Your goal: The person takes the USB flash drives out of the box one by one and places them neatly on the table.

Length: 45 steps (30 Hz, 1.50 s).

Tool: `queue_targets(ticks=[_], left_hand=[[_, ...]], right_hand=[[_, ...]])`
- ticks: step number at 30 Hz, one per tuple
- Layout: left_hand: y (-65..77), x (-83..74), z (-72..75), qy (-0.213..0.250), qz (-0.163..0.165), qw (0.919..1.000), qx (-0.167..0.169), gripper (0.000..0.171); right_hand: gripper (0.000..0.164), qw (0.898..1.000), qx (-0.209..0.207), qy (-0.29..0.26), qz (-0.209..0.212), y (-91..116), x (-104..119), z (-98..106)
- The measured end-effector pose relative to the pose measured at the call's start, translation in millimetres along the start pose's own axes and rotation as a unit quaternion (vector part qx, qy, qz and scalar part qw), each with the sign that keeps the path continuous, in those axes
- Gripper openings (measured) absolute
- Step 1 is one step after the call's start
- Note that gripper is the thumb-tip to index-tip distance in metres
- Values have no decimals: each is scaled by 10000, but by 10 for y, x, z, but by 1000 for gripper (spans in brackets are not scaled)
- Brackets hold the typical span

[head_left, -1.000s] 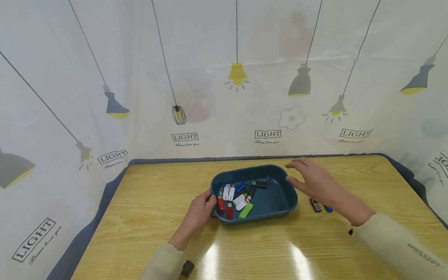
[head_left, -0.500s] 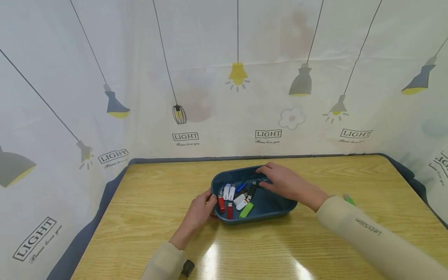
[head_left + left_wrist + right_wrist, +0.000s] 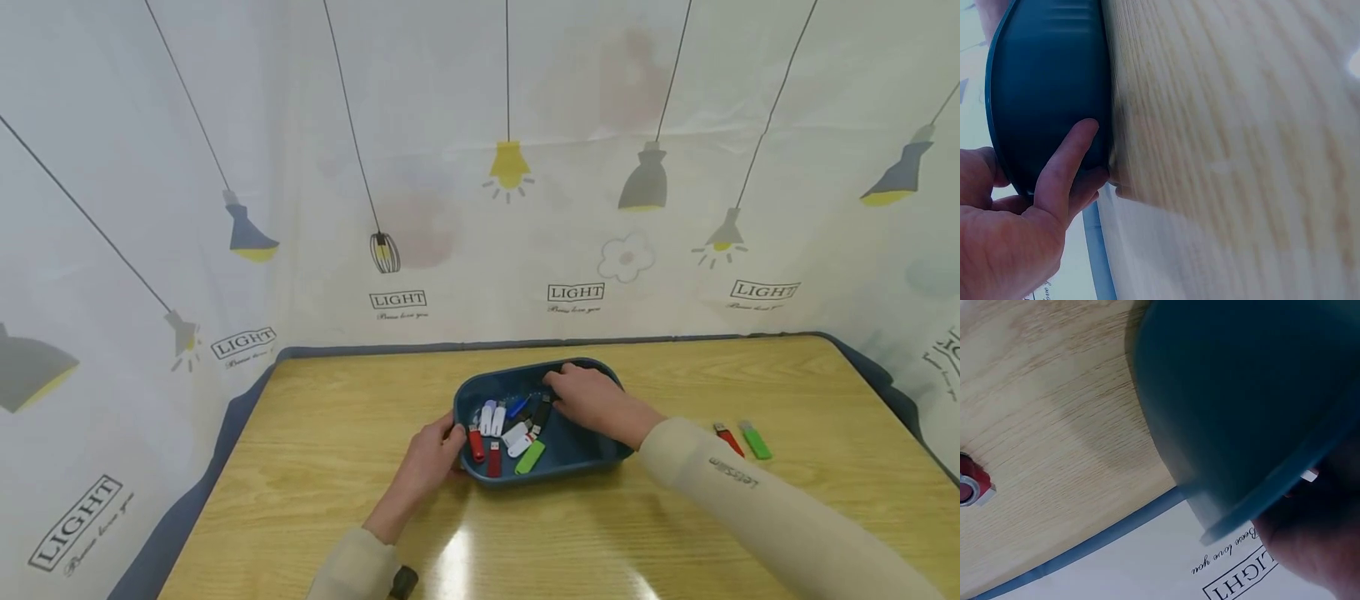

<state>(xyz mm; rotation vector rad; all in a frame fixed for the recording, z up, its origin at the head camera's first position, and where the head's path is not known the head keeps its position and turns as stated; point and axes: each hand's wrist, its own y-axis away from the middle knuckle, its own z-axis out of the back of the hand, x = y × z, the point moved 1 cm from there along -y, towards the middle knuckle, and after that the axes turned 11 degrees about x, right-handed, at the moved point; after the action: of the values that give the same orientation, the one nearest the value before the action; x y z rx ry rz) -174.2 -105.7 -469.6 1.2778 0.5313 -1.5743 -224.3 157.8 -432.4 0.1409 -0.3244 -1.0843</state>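
Note:
A dark blue plastic bin (image 3: 588, 454) stands on the table, with several USB sticks bunched in its left half. My left hand (image 3: 431, 454) grips the bin's left end, fingers against its outer wall in the left wrist view. Down inside the right half is my right hand (image 3: 596, 400), its fingertips low near a black USB stick (image 3: 542, 412). Another black stick beneath those fingers is hidden, so a pinch cannot be confirmed. Close to the bunch lie a green USB stick (image 3: 530, 457), a red one (image 3: 476, 444) and a blue one (image 3: 517, 407).
Right of the bin, a red USB stick (image 3: 728, 438) and a green USB stick (image 3: 756, 441) lie on the wooden table (image 3: 322, 467), partly beside my right sleeve (image 3: 735, 483). A lamp-printed curtain (image 3: 465, 208) hangs behind the table's far edge.
My right hand has moved left and down from beside the bin's right rim into the bin, covering one black USB stick. The left hand keeps its grip and the bin stays put.

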Motion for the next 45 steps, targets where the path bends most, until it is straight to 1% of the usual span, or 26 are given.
queue_targets(ticks=[8, 13, 21, 27, 31, 38, 42, 45], left_hand=[[6, -5, -10, 43, -94, 9999, 76, 51], [7, -8, -13, 17, -117, 9999, 47, 50], [9, -7, -17, 31, -130, 9999, 42, 50], [5, -3, -29, 111, -160, 9998, 58, 49], [-4, 4, -23, 71, -140, 9999, 71, 49], [-2, 4, -2, -628, -344, 9973, -152, 46], [-1, 7, 8, -618, -285, 9975, -181, 46], [4, 6, 22, -537, -277, 9981, -156, 47]], right_hand=[[16, 9996, 12, 233, -143, -49, 49, -80], [15, 9992, 28, 368, -163, -62, 89, -114], [10, 9980, -219, 585, -38, -69, 106, -150], [7, 9975, -272, 649, -47, -75, 73, -169], [6, 9981, -358, 499, 6, -85, 36, -168], [4, 9988, -455, 165, 37, -97, -34, -178], [3, 9990, -440, 26, 58, -67, -20, -126], [8, 9990, -419, -116, 57, -35, -2, -64]])
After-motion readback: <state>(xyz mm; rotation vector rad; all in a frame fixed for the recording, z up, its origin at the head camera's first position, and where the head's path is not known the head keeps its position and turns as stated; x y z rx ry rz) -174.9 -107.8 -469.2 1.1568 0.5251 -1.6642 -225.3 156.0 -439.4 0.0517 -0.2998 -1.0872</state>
